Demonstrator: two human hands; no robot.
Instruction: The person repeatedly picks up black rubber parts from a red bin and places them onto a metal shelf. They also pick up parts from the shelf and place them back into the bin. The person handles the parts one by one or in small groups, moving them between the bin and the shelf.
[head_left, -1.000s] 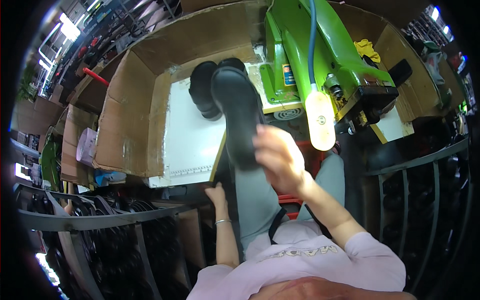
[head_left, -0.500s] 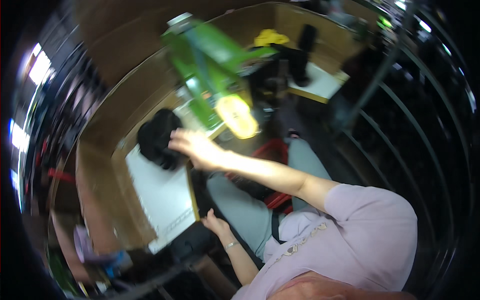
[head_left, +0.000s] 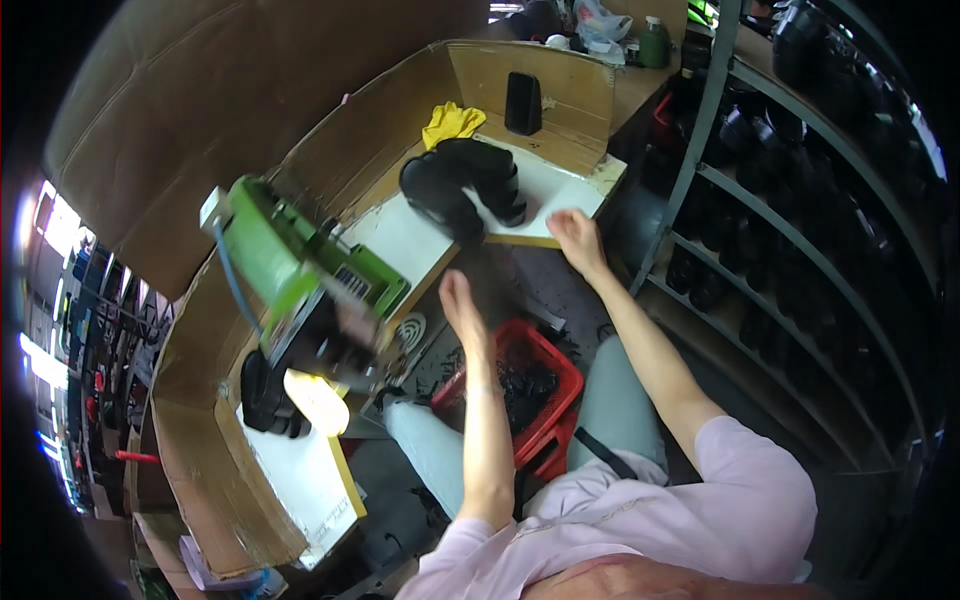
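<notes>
My left hand [head_left: 460,302] is raised above the gap in front of the table, fingers stretched out and nothing in it. Farther right, my right hand [head_left: 576,238] hovers by the front edge of the white tabletop [head_left: 565,193], its fingers loosely extended and empty. Just beyond both hands lies a heap of black, curved, thick pieces [head_left: 462,185], apart from the fingers; their exact kind is unclear. A green sewing-type machine [head_left: 300,255] stands to the left, its head blurred. Another black bundle [head_left: 266,398] rests on the left part of the table, beside a bright lit patch.
Between my knees sits a red plastic basket [head_left: 555,405] with black scraps. Cardboard walls [head_left: 330,140] border the table. A yellow cloth [head_left: 452,124] and a black phone-like object [head_left: 522,103] are at the back. A metal rack [head_left: 690,170] holding dark items stands right.
The view has swung right and steadied. My right hand has left the black bundle on the left and moved to the right-hand tabletop. My left hand has risen from beside the table edge.
</notes>
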